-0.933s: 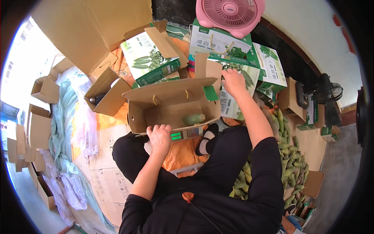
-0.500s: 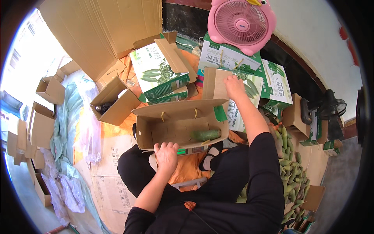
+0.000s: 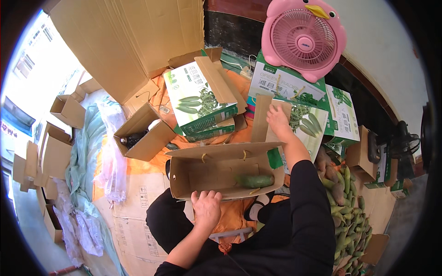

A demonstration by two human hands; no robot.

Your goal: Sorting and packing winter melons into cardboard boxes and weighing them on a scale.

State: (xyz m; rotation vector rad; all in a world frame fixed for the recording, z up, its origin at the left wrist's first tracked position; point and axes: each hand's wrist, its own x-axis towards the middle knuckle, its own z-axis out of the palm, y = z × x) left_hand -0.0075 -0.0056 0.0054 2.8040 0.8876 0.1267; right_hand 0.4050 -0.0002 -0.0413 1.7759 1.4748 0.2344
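An open brown cardboard box (image 3: 202,180) lies across in front of my knees, with one green radish (image 3: 255,181) at its right end. My left hand (image 3: 206,209) has its fingers curled over the box's near rim. Reaching past the box, my right hand (image 3: 279,122) is closed at the brown flap (image 3: 261,120) of a white and green printed carton (image 3: 307,124). Its fingertips are partly hidden, but they appear to hold the flap's edge. Two yellow cord loops show on the open box's far wall, and green tape (image 3: 275,158) sits at its far right corner.
Printed cartons (image 3: 195,99) are stacked at the far middle. A pink fan (image 3: 305,43) stands on another carton. Many radishes (image 3: 345,221) are heaped on the right. To the left are a small box with a dark bottle (image 3: 133,139), plastic sheeting (image 3: 85,170) and empty boxes (image 3: 66,110).
The whole view has shifted, so things appear lower and further right. Against the cartons, my right hand has moved left onto the brown flap. My left hand stays at the near rim.
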